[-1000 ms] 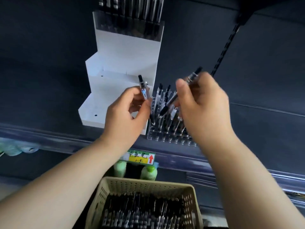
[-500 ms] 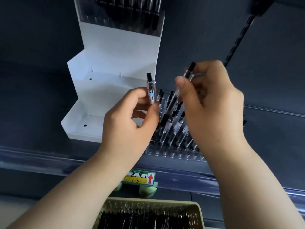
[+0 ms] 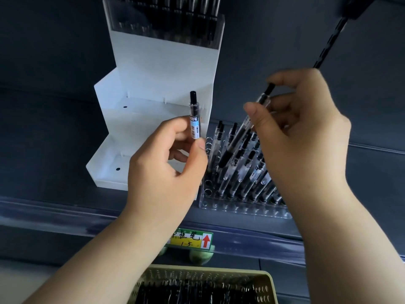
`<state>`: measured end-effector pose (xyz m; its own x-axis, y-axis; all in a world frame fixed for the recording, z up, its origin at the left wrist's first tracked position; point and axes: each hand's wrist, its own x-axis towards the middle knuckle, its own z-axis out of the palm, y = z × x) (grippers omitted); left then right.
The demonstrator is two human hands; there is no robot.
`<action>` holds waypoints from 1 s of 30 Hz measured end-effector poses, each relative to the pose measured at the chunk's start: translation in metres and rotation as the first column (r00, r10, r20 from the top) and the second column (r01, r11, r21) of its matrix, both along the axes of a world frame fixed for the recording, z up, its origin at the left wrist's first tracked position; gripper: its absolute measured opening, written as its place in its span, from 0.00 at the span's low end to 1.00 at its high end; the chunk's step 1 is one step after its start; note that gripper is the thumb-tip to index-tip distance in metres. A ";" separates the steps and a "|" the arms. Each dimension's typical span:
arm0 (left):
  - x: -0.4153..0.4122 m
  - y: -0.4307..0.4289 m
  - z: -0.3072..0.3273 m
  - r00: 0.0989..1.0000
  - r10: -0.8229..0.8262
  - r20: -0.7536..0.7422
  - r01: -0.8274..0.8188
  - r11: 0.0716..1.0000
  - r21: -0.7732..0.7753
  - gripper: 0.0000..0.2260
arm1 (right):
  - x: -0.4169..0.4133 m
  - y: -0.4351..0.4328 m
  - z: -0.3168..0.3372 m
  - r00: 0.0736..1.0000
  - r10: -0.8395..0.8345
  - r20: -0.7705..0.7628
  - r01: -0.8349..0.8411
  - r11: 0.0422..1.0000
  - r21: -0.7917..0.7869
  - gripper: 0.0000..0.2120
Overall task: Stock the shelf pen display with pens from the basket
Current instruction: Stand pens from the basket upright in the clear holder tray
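My left hand (image 3: 166, 167) pinches a clear black-capped pen (image 3: 194, 115) upright, just left of the clear pen display rack (image 3: 241, 207) on the shelf. My right hand (image 3: 300, 137) holds a second pen (image 3: 243, 132) slanted, its lower end among the several pens standing in the rack. The rack's left columns show open holes. A cream basket (image 3: 266, 284) full of black pens sits at the bottom of the view, below the shelf.
A white stepped display stand (image 3: 153, 95) stands behind my left hand, with more pens in a clear holder (image 3: 175, 20) at its top. A yellow-green price tag (image 3: 191, 238) hangs on the shelf's front rail. A slotted upright (image 3: 328, 44) runs at the top right.
Both hands have risen slightly with their pens. The right hand's pen has tilted steeper, its lower end lowered among the pens in the rack. The view has moved closer to the shelf.
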<state>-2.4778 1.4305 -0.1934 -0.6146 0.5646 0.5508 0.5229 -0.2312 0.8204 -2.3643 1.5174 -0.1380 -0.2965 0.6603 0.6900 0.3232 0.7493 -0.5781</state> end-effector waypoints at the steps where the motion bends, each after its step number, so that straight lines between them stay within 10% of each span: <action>1: 0.000 0.000 0.000 1.000 0.001 0.000 -0.001 1.000 -0.003 0.10 | -0.001 -0.001 -0.001 1.000 -0.013 0.021 0.013 1.000 0.015 0.12; 30: -0.007 -0.006 0.014 0.989 0.018 0.145 -0.017 1.000 -0.002 0.08 | -0.018 0.004 -0.031 0.948 -0.154 0.279 0.052 0.938 0.342 0.06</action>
